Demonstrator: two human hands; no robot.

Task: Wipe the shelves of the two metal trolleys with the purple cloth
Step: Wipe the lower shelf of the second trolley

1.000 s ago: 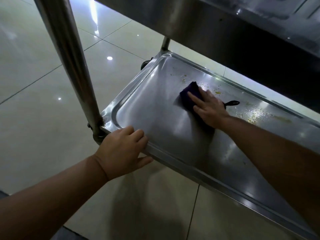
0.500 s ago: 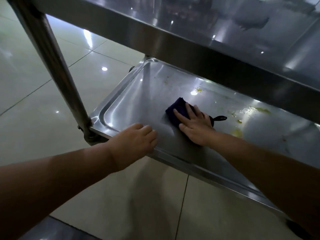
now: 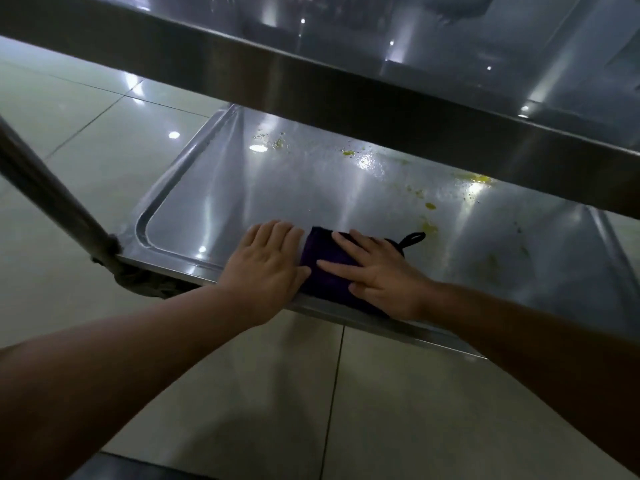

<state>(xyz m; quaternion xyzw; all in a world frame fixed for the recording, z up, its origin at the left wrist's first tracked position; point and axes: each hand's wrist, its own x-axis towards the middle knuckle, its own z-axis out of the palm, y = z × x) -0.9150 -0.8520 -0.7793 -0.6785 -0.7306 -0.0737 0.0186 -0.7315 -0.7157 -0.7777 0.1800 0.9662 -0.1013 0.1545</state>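
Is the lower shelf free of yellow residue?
No, yellow spots dot the lower shelf beyond the purple cloth under the right hand.

My right grip [image 3: 377, 271] lay flat on the cloth [image 3: 322, 268], which sat on the lower shelf [image 3: 277, 188] at its near edge. My left grip [image 3: 266, 261] rested on that same edge, just left of the cloth, with the thumb touching it. The cloth's loop [image 3: 412, 238] stuck out to the right, behind my right grip. Spills [image 3: 430, 206] lay farther back and to the right of the cloth. The upper shelf [image 3: 381, 84] hung above and hid the lower shelf's far side. A post [image 3: 52, 202] stood at the lower shelf's near left corner. The floor [image 3: 242, 393] lay below.
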